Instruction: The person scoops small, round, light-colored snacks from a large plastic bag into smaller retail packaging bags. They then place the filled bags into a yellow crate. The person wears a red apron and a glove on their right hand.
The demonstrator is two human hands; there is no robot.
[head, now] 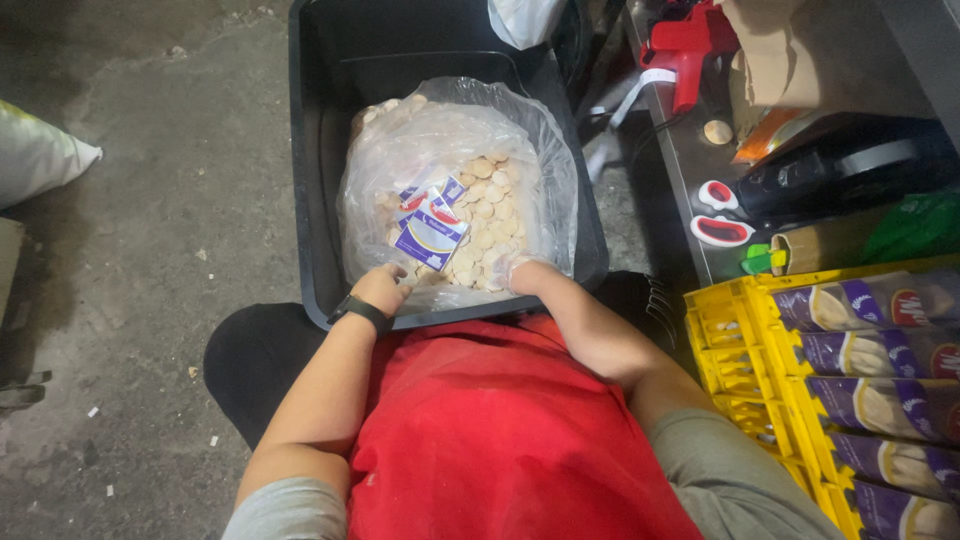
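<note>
Bag: a big clear plastic bag (455, 140) sits inside a black plastic bin (320, 150) on the floor. The bag is open at the top, crinkly and shiny. It fills most of the near end of the bin.

Inside the bag: lots of small round pale cookies (488, 215), light tan, heaped up together. On top of them lie a few small flat packets (432, 225) in blue, white and red. The packets lean on each other near the middle of the heap.

Left hand: the left hand (382, 288) is at the near edge of the bag, low on the left side. The fingers are curled down onto the plastic. It looks like it grips the bag's edge, but I cannot tell for sure. A black band (360, 311) goes round the wrist.

Right hand: the right hand (518, 270) is down in the bag on the right side, among the cookies. It looks pale and shiny, as if the clear plastic covers it. I cannot tell how far open it is or if it holds anything.

Person: wears a red apron (500, 440) and sits right behind the bin.

Right side: a yellow crate (735, 350) holds long purple packs (860, 350) in rows. Behind it is a metal table (690, 180) with a red tool (690, 45) on it.

Floor: grey concrete (150, 200), rough, with small bits of litter.
</note>
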